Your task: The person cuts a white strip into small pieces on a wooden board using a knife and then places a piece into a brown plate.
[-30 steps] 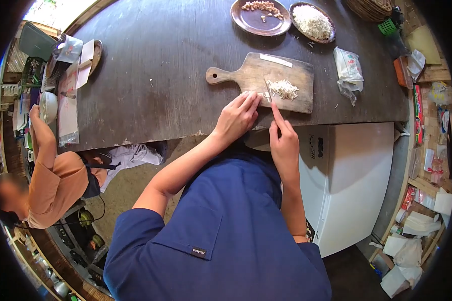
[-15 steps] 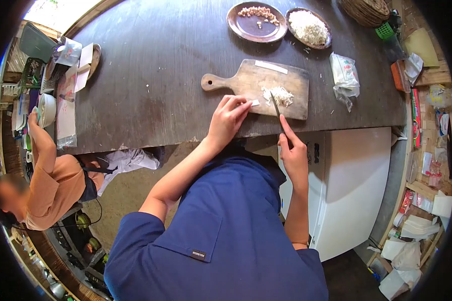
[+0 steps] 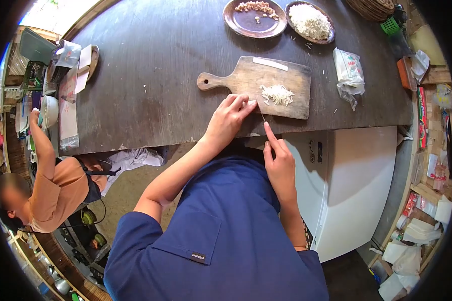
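Note:
A wooden cutting board [image 3: 297,80] lies near the table's front edge, its handle pointing left. My left hand [image 3: 226,120] is closed over the board's near left part, its fingertips pinching a small white strip [image 3: 252,103]. My right hand [image 3: 280,163] grips a knife, index finger stretched along its back. The thin knife blade [image 3: 261,112] meets the strip's end beside my left fingertips. To the right of the blade sits a loose pile of fine white shreds [image 3: 277,95]. A longer white strip [image 3: 270,63] rests along the board's far edge.
Beyond the board stand a brown plate [image 3: 256,31] with small brownish pieces and a bowl of white shreds [image 3: 310,22]. A plastic packet [image 3: 348,72] lies to the right. Below the table is a white appliance [image 3: 359,185]. Another person [image 3: 60,185] is at the left.
The knife has moved left from the pile of shreds to the strip's end at my left fingertips. My right hand has shifted left with it; my left hand stays nearly in place.

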`<state>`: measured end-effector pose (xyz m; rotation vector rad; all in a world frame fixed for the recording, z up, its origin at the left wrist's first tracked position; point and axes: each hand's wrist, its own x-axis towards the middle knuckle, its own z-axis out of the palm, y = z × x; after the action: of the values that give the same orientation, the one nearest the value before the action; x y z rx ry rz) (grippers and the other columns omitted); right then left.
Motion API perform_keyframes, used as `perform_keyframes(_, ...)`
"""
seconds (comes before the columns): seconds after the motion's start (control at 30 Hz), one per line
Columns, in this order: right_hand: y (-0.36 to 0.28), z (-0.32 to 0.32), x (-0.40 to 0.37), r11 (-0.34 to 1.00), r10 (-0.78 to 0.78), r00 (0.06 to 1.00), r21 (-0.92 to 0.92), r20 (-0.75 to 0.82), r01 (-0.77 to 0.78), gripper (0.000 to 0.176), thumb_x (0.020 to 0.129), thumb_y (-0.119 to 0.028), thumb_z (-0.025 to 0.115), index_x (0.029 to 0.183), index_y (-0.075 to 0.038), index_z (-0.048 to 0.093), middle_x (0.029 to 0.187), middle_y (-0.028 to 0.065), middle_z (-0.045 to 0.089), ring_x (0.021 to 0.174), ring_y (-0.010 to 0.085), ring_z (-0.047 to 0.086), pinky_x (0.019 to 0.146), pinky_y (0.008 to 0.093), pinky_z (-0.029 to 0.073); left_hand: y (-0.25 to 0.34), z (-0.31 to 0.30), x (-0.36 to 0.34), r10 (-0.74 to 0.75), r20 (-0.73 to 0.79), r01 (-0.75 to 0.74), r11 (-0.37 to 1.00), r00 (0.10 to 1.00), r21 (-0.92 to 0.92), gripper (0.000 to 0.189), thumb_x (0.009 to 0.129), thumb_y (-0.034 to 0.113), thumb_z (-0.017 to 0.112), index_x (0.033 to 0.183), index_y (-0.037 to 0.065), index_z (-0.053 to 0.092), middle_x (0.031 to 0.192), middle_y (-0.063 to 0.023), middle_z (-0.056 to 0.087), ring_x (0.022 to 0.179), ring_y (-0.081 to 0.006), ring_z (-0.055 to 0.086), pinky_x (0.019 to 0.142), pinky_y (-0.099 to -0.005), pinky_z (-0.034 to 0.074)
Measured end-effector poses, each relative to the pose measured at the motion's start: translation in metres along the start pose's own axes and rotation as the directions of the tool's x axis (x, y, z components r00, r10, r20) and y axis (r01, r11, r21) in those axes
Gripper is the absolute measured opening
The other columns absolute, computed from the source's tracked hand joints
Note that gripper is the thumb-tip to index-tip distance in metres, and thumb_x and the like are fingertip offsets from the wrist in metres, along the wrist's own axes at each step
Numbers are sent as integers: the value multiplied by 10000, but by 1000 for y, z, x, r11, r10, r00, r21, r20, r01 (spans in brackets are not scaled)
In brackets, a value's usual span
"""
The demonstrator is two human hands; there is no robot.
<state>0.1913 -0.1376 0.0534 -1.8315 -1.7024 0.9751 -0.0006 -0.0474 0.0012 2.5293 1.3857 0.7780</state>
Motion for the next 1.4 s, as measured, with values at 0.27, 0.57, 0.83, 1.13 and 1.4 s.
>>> perform_keyframes(0.27,-2,3,3,998,-6,1000,-68,4,6,553,1041,-136,595,1569,-294,546,943,147,633,789,356,681,750,478,556,2,-2,-1,-51,2,51,998,999,-24,468,797,1,694,1260,68,706,1170,-82,620,1061,-269,621,975,-382,542)
perform_keyframes(0.57,1,12,5,997,-13,999,-83,-32,10,569,1025,-113,610,1562,-296,559,909,129,619,742,335,662,731,469,552,7,2,-5,-60,-12,60,998,998,23,402,861,69,682,1260,35,709,1242,-102,654,1173,-284,626,1015,-380,550)
perform_keyframes(0.83,-6,9,21,998,-35,999,-53,-10,35,586,1020,-106,616,1571,-296,550,900,130,630,759,320,672,748,463,555,10,3,-7,-85,-31,85,996,996,4,441,857,73,679,1294,21,701,1265,-107,658,1202,-292,621,1033,-385,545)
perform_keyframes(1.13,-5,15,37,999,-44,999,-4,-17,44,572,1023,-124,614,1566,-292,553,923,151,633,781,350,674,750,464,556,11,6,-9,-97,-42,98,995,994,10,460,823,74,678,1278,15,708,1268,-105,660,1199,-283,628,1030,-385,547)
perform_keyframes(1.4,-2,20,25,998,-62,998,-28,-31,61,559,1035,-116,603,1573,-261,549,922,149,634,780,336,655,761,463,542,12,7,-9,-118,-48,118,993,992,-6,466,815,59,673,1277,17,711,1279,-107,659,1209,-285,618,1039,-375,547)
